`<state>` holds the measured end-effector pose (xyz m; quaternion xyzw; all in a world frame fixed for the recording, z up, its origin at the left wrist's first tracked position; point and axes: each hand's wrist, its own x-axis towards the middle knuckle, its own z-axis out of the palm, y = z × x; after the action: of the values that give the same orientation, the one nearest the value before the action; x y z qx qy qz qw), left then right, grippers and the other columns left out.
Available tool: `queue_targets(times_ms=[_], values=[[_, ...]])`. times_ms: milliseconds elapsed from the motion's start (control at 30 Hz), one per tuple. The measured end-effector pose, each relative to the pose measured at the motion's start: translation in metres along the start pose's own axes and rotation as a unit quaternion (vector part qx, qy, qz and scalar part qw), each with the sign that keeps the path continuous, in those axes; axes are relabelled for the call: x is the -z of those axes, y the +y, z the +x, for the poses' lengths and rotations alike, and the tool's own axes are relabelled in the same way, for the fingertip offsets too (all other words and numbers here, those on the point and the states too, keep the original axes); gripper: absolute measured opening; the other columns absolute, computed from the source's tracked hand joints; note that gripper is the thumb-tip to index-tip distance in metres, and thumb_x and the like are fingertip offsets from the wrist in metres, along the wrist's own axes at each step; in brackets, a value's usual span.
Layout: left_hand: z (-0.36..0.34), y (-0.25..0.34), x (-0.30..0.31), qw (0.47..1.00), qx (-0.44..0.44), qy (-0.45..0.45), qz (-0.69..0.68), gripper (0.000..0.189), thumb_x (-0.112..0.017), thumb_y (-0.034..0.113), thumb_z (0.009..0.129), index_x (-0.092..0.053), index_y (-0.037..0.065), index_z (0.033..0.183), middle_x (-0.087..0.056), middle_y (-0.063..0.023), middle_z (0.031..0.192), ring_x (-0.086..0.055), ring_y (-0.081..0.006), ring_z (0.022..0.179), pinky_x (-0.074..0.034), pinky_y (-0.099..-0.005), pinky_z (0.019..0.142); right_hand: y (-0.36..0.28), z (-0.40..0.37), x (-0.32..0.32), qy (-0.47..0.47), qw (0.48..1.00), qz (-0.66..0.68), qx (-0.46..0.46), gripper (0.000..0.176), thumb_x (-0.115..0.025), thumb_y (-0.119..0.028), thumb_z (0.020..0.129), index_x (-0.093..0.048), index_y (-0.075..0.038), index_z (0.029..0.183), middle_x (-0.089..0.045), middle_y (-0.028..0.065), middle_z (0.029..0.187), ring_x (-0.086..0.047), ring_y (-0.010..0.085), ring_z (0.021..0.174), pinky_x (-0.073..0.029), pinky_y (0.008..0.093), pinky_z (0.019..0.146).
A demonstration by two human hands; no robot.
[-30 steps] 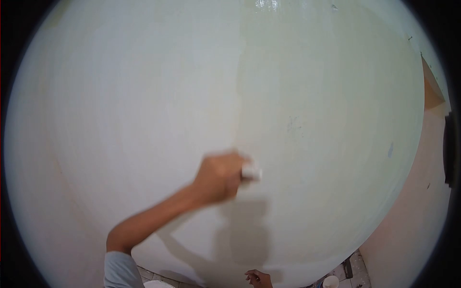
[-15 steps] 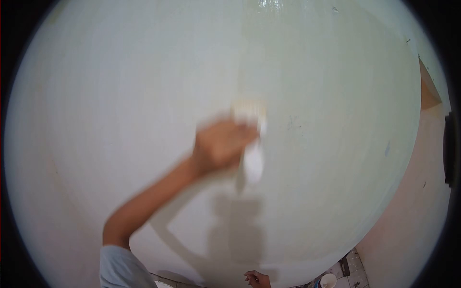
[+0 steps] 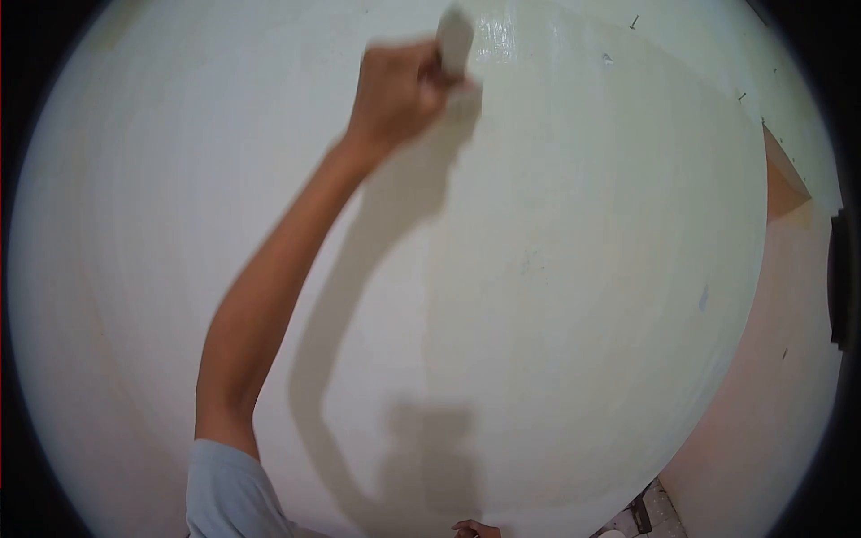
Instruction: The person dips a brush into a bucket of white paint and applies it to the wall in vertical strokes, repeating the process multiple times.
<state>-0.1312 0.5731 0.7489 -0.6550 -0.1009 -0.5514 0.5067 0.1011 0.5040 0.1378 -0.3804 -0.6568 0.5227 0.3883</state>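
My left hand [image 3: 395, 97] is raised high against the wall and closed around a paintbrush [image 3: 455, 43]. The brush's pale rounded handle end points up; its bristle end is mostly hidden by the fingers. Before me, the wall [image 3: 556, 359] is whiter on the left and pale yellow-green on the right, with a faint vertical boundary near the middle. A wet shine [image 3: 498, 40] lies just right of the brush. At the bottom edge, my right hand [image 3: 477, 529] shows only in part, fingers curled. Anything inside it is hidden.
Several nails stick out of the wall, one nail [image 3: 634, 22] at upper right. A pinkish side wall [image 3: 717, 448] adjoins on the right. Below it, a white container [image 3: 613, 534] stands on the tiled floor [image 3: 662, 511], mostly cut off. Shadows of my arm and head fall on the wall.
My left hand has moved up the wall with the paintbrush, and the brush's handle end now points up instead of down. The view has shifted slightly; my right hand sits lower in it.
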Motion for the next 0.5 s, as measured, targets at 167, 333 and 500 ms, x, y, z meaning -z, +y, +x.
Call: queue_targets(times_ms=[167,333,500], values=[[0.067,-0.055,-0.051,0.995,-0.009,0.036,-0.095,0.001,-0.065,0.001,0.079,-0.065,0.0,0.079,-0.066,-0.0159,0.07,-0.064,-0.0176,0.062,-0.049,-0.0319,0.058,-0.009,0.019,0.011,0.014,0.998,-0.059,0.007,0.023,-0.053,-0.019,0.094,-0.067,-0.009,0.11,-0.067,0.0033,0.083,-0.056,0.0135,0.069,-0.049,0.03,0.064],[-0.088,0.026,-0.033,0.992,-0.063,-0.104,-0.037,0.03,-0.062,0.001,0.061,-0.067,0.007,0.09,-0.064,-0.0076,0.075,-0.062,-0.0273,0.068,-0.05,-0.0358,0.055,-0.029,0.018,0.021,0.031,0.984,0.06,-0.164,0.022,-0.054,-0.021,0.093,-0.068,-0.01,0.107,-0.067,0.0033,0.081,-0.057,0.0146,0.068,-0.049,0.0308,0.064],[-0.123,0.083,-0.003,0.937,0.125,-0.296,-0.138,0.017,-0.068,-0.002,0.07,-0.069,0.004,0.085,-0.071,-0.0086,0.084,-0.068,-0.0205,0.067,-0.052,-0.0286,0.058,0.006,0.025,0.032,0.009,0.996,-0.092,0.007,0.022,-0.052,-0.019,0.093,-0.067,-0.011,0.107,-0.067,0.0058,0.081,-0.058,0.0162,0.068,-0.049,0.0318,0.064]])
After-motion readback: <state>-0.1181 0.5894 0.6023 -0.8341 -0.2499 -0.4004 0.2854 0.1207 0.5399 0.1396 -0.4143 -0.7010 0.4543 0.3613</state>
